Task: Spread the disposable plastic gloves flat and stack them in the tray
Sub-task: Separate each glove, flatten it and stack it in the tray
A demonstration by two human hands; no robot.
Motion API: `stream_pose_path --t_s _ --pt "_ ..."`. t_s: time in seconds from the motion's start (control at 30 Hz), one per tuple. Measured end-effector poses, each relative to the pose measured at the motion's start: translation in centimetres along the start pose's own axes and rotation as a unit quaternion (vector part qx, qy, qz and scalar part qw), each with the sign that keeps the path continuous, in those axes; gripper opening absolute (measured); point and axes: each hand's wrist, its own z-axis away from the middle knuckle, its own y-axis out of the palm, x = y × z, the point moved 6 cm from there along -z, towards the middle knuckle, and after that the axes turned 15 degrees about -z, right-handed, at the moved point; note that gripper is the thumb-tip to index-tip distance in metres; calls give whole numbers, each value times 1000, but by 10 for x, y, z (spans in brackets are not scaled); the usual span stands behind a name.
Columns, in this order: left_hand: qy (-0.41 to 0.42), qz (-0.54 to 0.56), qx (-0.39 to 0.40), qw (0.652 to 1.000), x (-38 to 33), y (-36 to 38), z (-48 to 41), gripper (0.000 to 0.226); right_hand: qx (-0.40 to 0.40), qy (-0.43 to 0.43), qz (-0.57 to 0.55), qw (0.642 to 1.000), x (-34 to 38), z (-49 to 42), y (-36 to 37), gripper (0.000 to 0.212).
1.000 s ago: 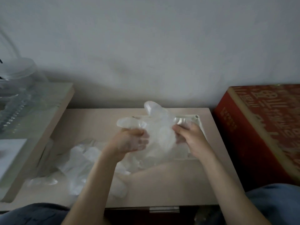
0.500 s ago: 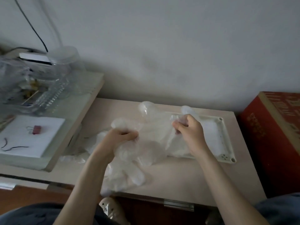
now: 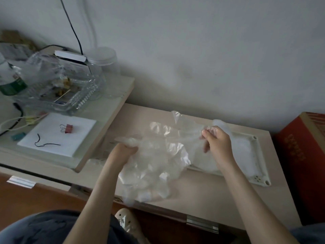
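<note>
Head view: a clear plastic glove (image 3: 175,136) is stretched in the air between both hands, over the left end of the white tray (image 3: 259,179). The left hand (image 3: 123,152) is to the left of the tray. Its grip is curled tight round a bunched edge of the glove, and the film spills out of the fist toward the tray. The right hand (image 3: 217,143) is above the tray's left half, its grip a pinch of thumb and forefinger on the glove's opposite edge, with the other fingers hanging loose below. The glove thus spans the gap between the two grips, crumpled rather than flat.

Under it, a loose heap of gloves (image 3: 151,178) lies on the desk (image 3: 219,196) just left of the tray, covering the tray's left end and reaching the desk's near edge. A pale filmy layer shows inside the tray; how many gloves it holds cannot be told.

A red carton (image 3: 302,155) stands right of the tray, apart from it. Well left of the tray, a higher surface carries a white pad (image 3: 52,138) with a pink binder clip (image 3: 68,128) on it and clear plastic containers (image 3: 70,88).
</note>
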Motion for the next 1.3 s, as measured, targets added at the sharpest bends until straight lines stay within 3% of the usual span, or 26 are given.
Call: stream_pose_path --t_s 0.07,0.1,0.2,0.3,0.4,0.5,0.63,0.77,0.97,1.13,1.3 --pt "-17 -207 -118 971 -5 -9 5 33 1 -8 -16 1000 4 -3 -7 10" --pt "4 -232 -185 955 -17 -13 12 40 -1 -10 -26 1000 6 -5 -10 8" --pt "140 -147 -302 931 -59 -10 36 38 -9 6 -62 998 10 -7 -20 7" --pt "182 -82 -181 963 -81 22 34 34 3 23 -96 995 16 -9 -25 9" --pt "90 98 48 990 -85 64 27 31 15 31 -130 991 24 -10 -31 9" --pt "13 213 203 955 -89 98 27 38 6 28 -167 986 29 -12 -44 13" --pt "84 239 351 901 -118 127 36 46 -32 20 -161 986 26 -20 -78 12" --pt "142 129 346 918 -140 139 40 23 -81 20 -127 988 5 -34 -122 8" --pt "151 -58 258 952 -144 162 16 29 -149 40 -20 988 -39 -40 -165 9" --pt "125 -197 204 951 -132 168 -4 29 -142 67 61 986 -69 -46 -162 27" --pt "130 -305 145 932 -138 164 -8 33 -133 54 69 987 -74 -49 -155 25"
